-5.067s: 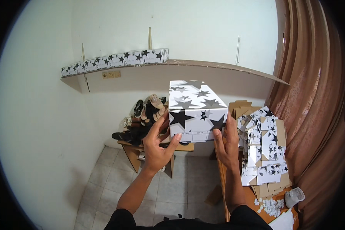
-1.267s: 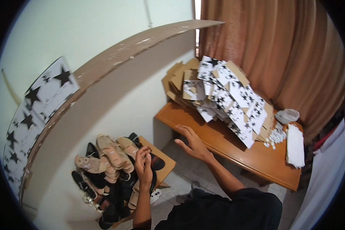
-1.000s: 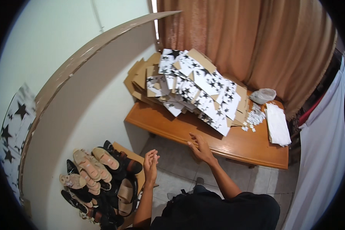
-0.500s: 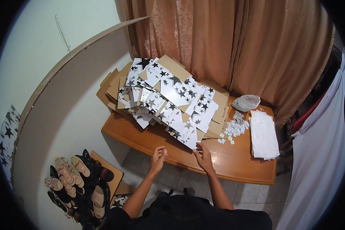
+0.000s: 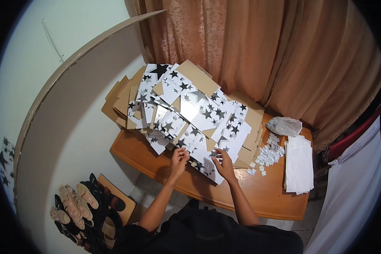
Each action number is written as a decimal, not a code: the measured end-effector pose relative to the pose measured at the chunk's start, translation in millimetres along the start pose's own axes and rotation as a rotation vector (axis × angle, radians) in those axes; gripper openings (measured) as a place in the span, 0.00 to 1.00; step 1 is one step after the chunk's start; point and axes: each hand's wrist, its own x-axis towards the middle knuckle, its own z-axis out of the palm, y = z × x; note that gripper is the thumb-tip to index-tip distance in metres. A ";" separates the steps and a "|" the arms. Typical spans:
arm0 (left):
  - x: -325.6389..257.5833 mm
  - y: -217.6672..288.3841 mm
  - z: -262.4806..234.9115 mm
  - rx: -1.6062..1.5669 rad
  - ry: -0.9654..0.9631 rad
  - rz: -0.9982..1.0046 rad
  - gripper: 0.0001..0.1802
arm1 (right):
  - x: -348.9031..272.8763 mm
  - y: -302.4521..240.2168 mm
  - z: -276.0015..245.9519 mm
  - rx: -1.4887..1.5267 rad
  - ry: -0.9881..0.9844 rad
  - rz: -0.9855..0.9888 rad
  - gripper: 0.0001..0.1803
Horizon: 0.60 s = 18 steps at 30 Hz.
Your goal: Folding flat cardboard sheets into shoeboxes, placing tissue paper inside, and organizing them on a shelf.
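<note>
The loose pile of flat star-printed cartons (image 5: 194, 112) spreads over the left and middle of the wooden table (image 5: 258, 201), and a pull on a lower sheet could probably send upper ones sliding toward the near edge. At its near side the left hand (image 5: 178, 163) has curled fingers, grip unclear, while the right hand's (image 5: 224, 164) are parted; no brand, label or writing is legible.

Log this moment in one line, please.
left hand: curled, at cartons, contact unclear | right hand: open, at cartons, contact unclear | table: cartons, white squares, bag, paper | lower left: shoes
</note>
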 end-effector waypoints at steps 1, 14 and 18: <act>15.0 1.8 0.1 -0.003 -0.009 -0.006 0.22 | 13.2 5.4 3.7 -0.036 0.005 -0.013 0.27; 174.6 2.3 2.7 -0.054 -0.038 -0.061 0.25 | 152.7 73.7 48.5 -0.386 0.297 0.052 0.28; 176.3 8.8 2.6 -0.080 -0.040 -0.172 0.25 | 160.1 70.5 58.7 -0.166 0.316 0.203 0.29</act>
